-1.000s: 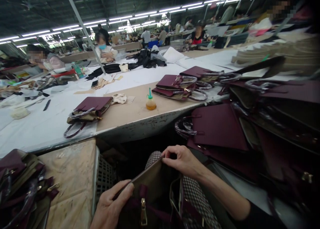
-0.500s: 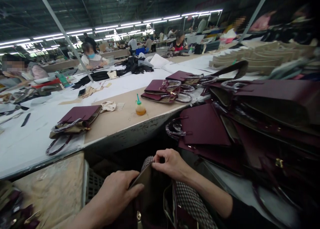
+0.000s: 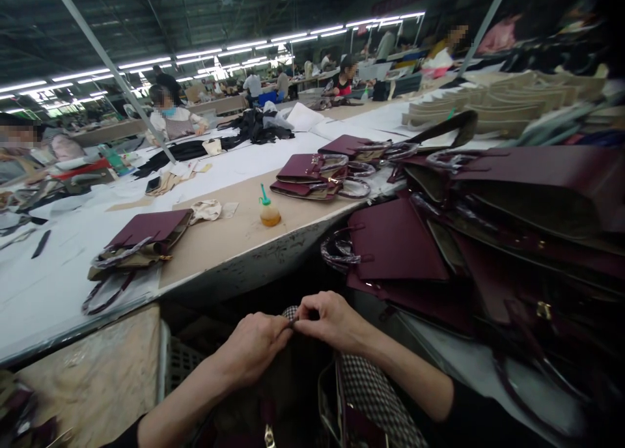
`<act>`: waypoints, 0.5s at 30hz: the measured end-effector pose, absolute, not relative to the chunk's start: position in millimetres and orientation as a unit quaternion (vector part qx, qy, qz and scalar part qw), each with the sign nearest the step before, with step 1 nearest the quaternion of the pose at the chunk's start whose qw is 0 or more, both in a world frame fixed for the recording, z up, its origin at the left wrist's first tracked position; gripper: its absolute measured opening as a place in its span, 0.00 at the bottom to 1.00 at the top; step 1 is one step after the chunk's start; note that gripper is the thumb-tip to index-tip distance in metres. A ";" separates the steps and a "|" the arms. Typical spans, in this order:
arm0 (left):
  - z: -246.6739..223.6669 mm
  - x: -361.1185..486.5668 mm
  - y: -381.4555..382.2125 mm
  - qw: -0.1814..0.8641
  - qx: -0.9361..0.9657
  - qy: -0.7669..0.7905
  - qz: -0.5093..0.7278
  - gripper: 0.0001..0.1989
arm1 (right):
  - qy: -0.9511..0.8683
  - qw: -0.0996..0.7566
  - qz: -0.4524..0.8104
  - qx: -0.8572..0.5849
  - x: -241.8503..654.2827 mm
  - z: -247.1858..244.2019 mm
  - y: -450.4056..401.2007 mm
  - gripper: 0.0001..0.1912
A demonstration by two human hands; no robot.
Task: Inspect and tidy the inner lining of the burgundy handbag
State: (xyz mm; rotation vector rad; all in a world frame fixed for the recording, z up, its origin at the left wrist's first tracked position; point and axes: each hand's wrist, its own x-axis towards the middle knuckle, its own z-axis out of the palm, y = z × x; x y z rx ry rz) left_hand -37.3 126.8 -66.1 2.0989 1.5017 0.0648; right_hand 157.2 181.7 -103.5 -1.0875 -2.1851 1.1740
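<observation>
A burgundy handbag [image 3: 360,425] with a dark olive lining lies open on my lap, over checked cloth [image 3: 378,389]. My left hand [image 3: 256,344] pinches its upper rim, thumb and fingers pressed together. Right beside it, my right hand [image 3: 329,318] grips the same rim between thumb and forefinger. The fingertips of both hands nearly meet. Low in the view hangs a gold clasp [image 3: 269,435] on a strap of the bag. Much of the bag's inside is in shadow.
Burgundy handbags with wrapped handles are piled at the right [image 3: 400,239]. Another bag [image 3: 149,230] lies on the worktable [image 3: 209,246], near a green-tipped bottle of amber liquid [image 3: 270,215]. A covered crate [image 3: 102,370] stands at my left. Several people sit farther back.
My left hand has moved up and right along the bag's rim, closing in beside my right hand. My right hand stays at about the same spot. The view has shifted slightly.
</observation>
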 end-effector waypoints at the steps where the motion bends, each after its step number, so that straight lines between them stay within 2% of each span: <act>1: -66.6 -38.0 126.8 0.286 0.779 0.557 0.030 0.17 | -0.788 0.214 0.431 -0.384 157.7 -102.9 182.7 0.04; 7: -67.9 -36.5 129.7 0.315 0.770 0.552 0.051 0.17 | -0.788 0.212 0.437 -0.377 158.9 -98.9 182.9 0.06; 15: -60.0 -31.2 135.9 0.359 0.734 0.571 0.078 0.16 | -0.851 0.199 0.351 -0.336 183.0 -97.3 190.0 0.09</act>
